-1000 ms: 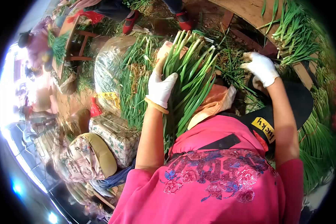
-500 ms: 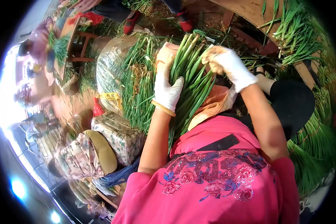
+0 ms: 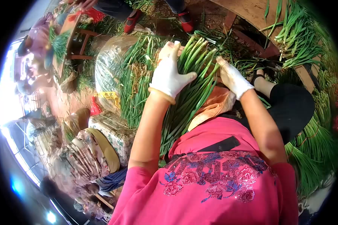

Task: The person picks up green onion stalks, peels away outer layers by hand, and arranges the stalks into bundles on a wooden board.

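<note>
A bunch of long green stalks (image 3: 193, 75) lies across my lap, pale ends pointing away from me. My left hand (image 3: 171, 73), in a white glove with a tan band at the wrist, rests on the bunch's left side with its thumb spread over the stalks. My right hand (image 3: 231, 77), also gloved, is at the bunch's right side near the pale ends, its fingers partly hidden by the stalks. More loose green stalks (image 3: 133, 90) with dry brown leaves lie to the left of my left hand.
A clear plastic-wrapped bundle (image 3: 107, 75) stands at the left, near a patterned box (image 3: 110, 129). Another person's red shoes (image 3: 132, 21) are ahead. More green bunches (image 3: 298, 41) lie on a wooden table (image 3: 248, 11) at the right. Seated people are at the far left.
My right hand has moved down and slightly right, from above the pale ends to the bunch's side. My left hand has shifted slightly, its thumb now farther right across the stalks.
</note>
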